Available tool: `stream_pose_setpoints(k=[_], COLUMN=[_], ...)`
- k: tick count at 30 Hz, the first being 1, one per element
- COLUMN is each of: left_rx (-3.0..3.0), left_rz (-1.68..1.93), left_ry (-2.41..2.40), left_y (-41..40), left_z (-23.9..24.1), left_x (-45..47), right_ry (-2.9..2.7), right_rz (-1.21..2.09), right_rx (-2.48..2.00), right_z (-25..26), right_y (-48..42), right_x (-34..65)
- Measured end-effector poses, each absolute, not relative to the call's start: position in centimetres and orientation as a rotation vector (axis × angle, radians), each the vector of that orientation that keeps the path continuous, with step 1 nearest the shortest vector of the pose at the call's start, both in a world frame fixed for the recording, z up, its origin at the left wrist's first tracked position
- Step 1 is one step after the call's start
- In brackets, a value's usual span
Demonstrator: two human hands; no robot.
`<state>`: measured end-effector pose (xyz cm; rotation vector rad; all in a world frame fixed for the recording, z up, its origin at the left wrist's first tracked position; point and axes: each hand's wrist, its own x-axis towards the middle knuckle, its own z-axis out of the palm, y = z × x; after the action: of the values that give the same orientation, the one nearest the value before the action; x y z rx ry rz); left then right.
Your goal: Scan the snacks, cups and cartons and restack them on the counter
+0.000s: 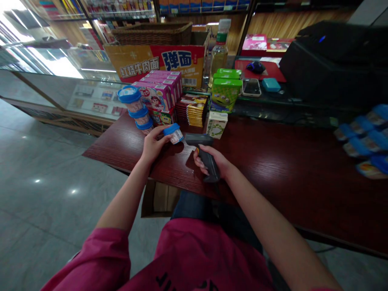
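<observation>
Between the fingers of my left hand (154, 143) is a small tub with a blue lid (173, 134), tilted above the counter with its printed side toward the right. My right hand (214, 161) is wrapped round the handle of a black barcode scanner (209, 161). The scanner's head points left at the tub, a short gap apart. Behind my left hand stands a stack of similar blue-lidded tubs (138, 107). A pile of brown and yellow packets (194, 111) and a small pale box (217, 124) sit just beyond the scanner.
Pink boxes (159, 91), green packages (226, 93) and a bottle (218, 52) line the counter's back, before a noodle carton (163, 60). More blue-lidded tubs (366, 137) lie at the right. A phone (251, 87) and mouse (255, 67) rest on the rear shelf. The wooden counter's (273, 169) front edge is near my body.
</observation>
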<state>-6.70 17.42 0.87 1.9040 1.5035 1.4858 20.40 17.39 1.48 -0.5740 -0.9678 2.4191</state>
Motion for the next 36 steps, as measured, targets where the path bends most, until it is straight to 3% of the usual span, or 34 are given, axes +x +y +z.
stream_pose_setpoints(k=[25, 30, 36], left_rx=[1.969, 2.123, 2.293], left_rz=[1.327, 1.234, 1.155], left_ry=[1.562, 1.406, 1.001], left_y=[16.1, 15.4, 17.4], left_z=[2.5, 2.3, 1.6], left_x=[-4.9, -0.6, 10.6], right_ry=[-0.873, -0.894, -0.787], right_rz=[2.419, 2.360, 2.033], right_rx=[-0.539, -0.528, -0.641], right_z=[1.3, 1.0, 0.8], right_y=[17.0, 16.4, 13.8], right_x=[22.9, 28.7, 41.0])
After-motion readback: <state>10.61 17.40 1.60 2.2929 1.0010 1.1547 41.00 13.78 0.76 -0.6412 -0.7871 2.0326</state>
